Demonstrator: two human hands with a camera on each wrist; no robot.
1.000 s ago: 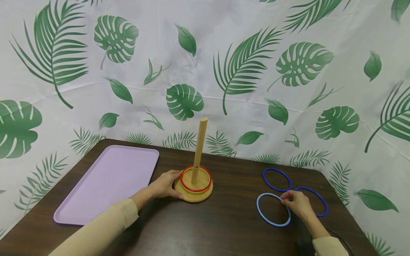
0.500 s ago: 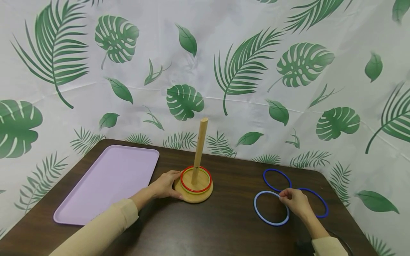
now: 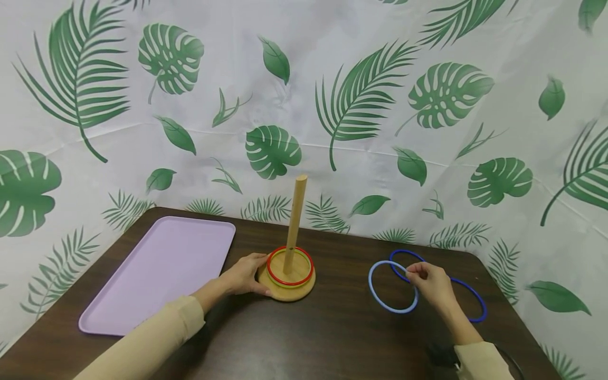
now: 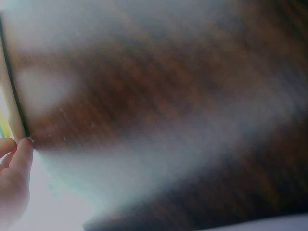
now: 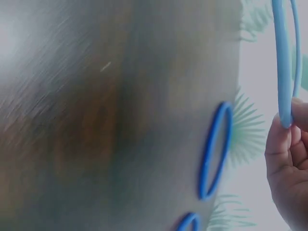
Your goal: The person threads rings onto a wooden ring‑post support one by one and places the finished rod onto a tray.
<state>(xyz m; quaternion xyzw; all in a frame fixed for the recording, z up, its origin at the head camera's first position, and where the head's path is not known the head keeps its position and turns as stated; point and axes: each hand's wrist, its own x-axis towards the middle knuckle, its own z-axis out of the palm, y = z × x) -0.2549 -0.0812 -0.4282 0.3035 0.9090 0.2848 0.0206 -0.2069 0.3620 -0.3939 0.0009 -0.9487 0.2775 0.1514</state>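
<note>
A wooden ring-toss stand's round base [image 3: 294,294] sits mid-table with an upright post [image 3: 296,216]. Around the post lie a red ring [image 3: 313,270] and a yellow-green ring beneath it. My left hand [image 3: 244,274] grips the left edge of the base, thumb in front and fingers behind; only the thumb side shows in the left wrist view. On the right, my right hand [image 3: 433,286] pinches a light blue ring [image 3: 370,287] between thumb and fingertips. That ring hangs tilted over the table, overlapping a dark blue ring [image 3: 404,251] in the head view.
Another dark blue ring [image 3: 483,306] lies to the right, partly behind my right hand. A lilac tray [image 3: 185,253] lies along the table's left side. Behind the dark brown table [image 3: 342,338] hangs a leaf-patterned cloth [image 3: 313,105]. A dark cable runs by the right sleeve.
My right hand has raised the light blue ring off the table and carried it slightly left and away from me. The left hand and the stand stay put.
</note>
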